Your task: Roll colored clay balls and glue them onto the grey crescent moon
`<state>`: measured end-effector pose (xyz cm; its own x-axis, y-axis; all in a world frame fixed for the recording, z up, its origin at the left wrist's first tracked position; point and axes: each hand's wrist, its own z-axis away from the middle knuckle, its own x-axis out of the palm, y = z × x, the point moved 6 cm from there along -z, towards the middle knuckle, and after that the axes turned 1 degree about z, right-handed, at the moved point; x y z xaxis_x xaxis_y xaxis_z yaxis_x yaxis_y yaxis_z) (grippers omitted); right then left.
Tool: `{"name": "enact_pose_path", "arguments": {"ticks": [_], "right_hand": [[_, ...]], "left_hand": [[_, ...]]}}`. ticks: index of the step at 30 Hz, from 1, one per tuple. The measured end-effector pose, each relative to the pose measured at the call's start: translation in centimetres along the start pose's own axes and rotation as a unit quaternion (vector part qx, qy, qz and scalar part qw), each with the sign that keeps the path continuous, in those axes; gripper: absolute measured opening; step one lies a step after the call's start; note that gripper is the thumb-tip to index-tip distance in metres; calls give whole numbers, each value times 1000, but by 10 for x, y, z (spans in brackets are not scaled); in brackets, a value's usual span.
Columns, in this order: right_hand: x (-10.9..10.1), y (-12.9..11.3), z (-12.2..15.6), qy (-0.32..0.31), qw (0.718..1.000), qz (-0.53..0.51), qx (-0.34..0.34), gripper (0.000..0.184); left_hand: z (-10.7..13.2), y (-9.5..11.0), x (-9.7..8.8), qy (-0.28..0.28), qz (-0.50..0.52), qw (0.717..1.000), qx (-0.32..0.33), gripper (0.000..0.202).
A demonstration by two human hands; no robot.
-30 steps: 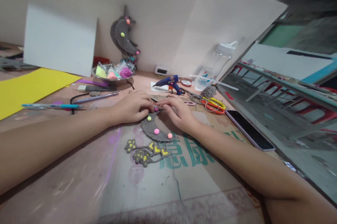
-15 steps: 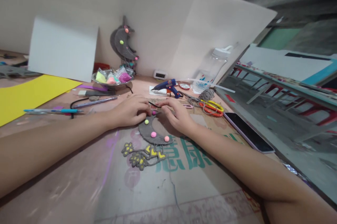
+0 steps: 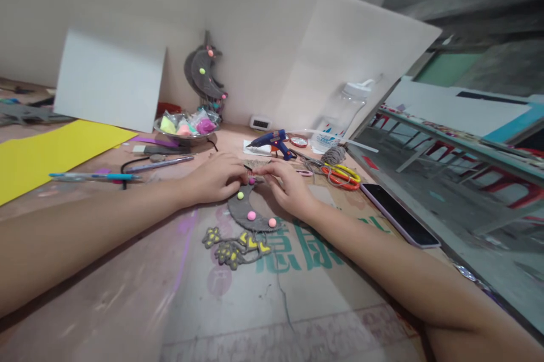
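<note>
A grey crescent moon ornament (image 3: 238, 212) with coloured pompoms lies flat on the printed sheet. Grey flower and leaf shapes (image 3: 229, 254) with yellow patches hang from its lower end by strands. My left hand (image 3: 219, 179) is closed at the moon's upper tip, its thumb along the outer edge. From the other side, my right hand (image 3: 289, 185) has its fingers bent together at the same tip. A short dark strip (image 3: 248, 168) shows between both sets of fingertips, which partly hide the tip.
A glue gun (image 3: 272, 141), grey yarn (image 3: 334, 155), scissors (image 3: 344, 175) and a phone (image 3: 399, 214) lie beyond and right of my hands. Left are pens (image 3: 97, 177) and yellow paper (image 3: 63, 147). Behind stand a bowl of pompom bags (image 3: 187, 134), another hanging moon (image 3: 202, 73) and a bottle (image 3: 340, 115).
The view has shifted slightly, so things at the left and centre appear a little further right. Less of the dark strip shows between my fingertips. Both hands stay at the moon's tip.
</note>
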<state>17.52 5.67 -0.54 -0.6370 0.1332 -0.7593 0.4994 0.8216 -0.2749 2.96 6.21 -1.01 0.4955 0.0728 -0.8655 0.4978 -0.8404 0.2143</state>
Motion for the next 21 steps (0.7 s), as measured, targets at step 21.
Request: {"name": "enact_pose_path", "arguments": {"ticks": [21], "right_hand": [[2, -11, -2, -29, 998, 18, -57, 22]], "left_hand": [[0, 0, 0, -3, -8, 1000, -3, 22]]}}
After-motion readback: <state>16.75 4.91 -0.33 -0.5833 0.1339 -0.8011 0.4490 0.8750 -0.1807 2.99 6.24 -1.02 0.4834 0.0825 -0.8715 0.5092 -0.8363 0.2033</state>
